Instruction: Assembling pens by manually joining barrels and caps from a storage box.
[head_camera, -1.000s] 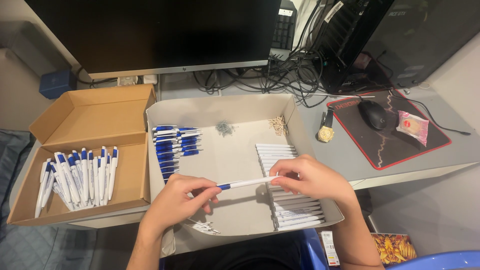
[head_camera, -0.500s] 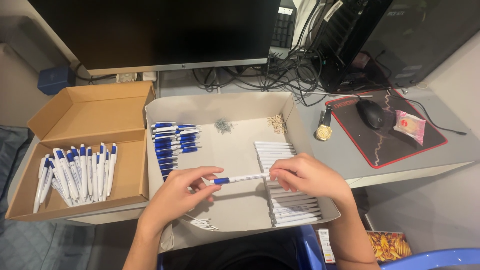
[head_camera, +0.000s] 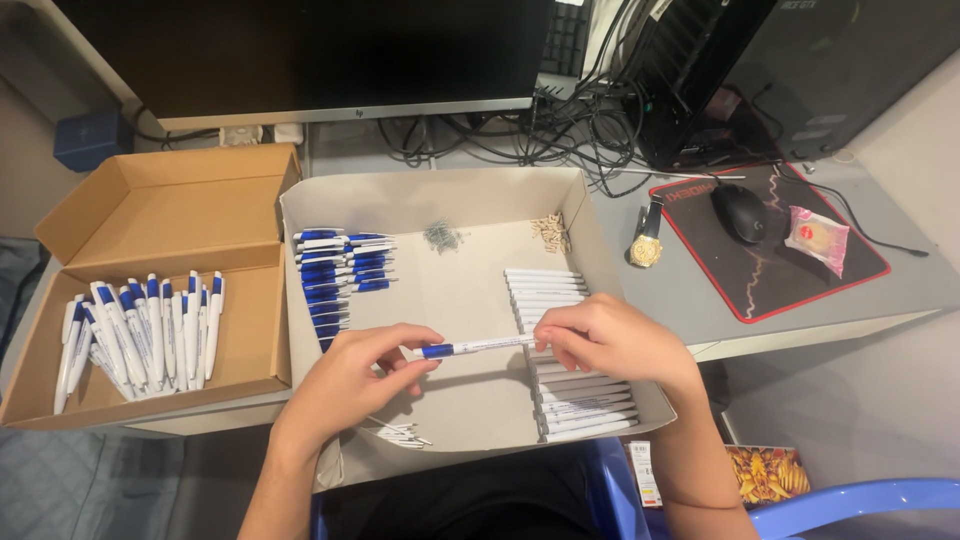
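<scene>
Holding a blue-and-white pen (head_camera: 478, 347) level between them — left hand (head_camera: 352, 375), right hand (head_camera: 610, 343), fingertips pinched on its ends — above the grey tray (head_camera: 455, 205), mid-desk.

Setting: an office or home computer workstation. Indicators: a grey table (head_camera: 690, 290) carrying a wide monitor (head_camera: 300, 50) at 12 o'clock, a black computer tower (head_camera: 800, 70) at 1 o'clock with tangled cables (head_camera: 560, 120) beside it, and a mouse (head_camera: 740, 212) on a red-edged mouse pad (head_camera: 770, 270) at 3 o'clock.

Glossy plastic pen (head_camera: 478, 347), matt grey card tray (head_camera: 440, 205), brown corrugated cardboard box (head_camera: 180, 215), cloth mouse mat (head_camera: 800, 280)
</scene>
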